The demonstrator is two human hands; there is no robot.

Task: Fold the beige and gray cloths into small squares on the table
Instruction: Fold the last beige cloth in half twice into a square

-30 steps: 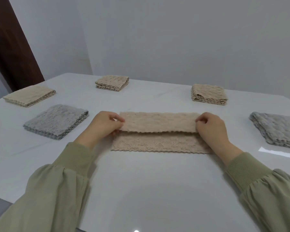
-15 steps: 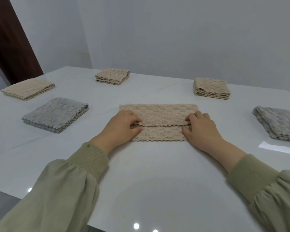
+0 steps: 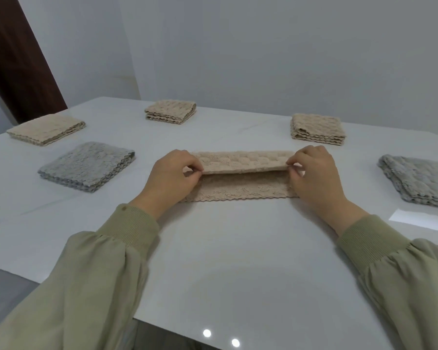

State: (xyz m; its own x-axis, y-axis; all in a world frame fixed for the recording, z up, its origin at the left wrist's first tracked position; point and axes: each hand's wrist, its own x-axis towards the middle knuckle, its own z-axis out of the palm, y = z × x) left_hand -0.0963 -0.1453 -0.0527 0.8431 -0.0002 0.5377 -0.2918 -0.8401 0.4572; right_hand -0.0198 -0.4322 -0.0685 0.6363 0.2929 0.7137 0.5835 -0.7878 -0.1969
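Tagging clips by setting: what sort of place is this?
Likely a plain indoor room, perhaps a staged recording space: a white table dotted with folded cloths, bare pale walls, and a dark wooden door at the left.

Bare left hand [image 3: 172, 179] and right hand [image 3: 315, 180], loose olive-green left sleeve [image 3: 86, 279] and right sleeve [image 3: 415, 279] behind the wrists, fabric gathered into snug ribbed cuffs [image 3: 372, 238] of the same green, small round mark [image 3: 123, 207] on the left cuff [image 3: 137, 227]

White table [image 3: 238, 248]: half-folded beige cloth [image 3: 240, 190], three beige squares [image 3: 171, 111], two gray squares [image 3: 86, 165].
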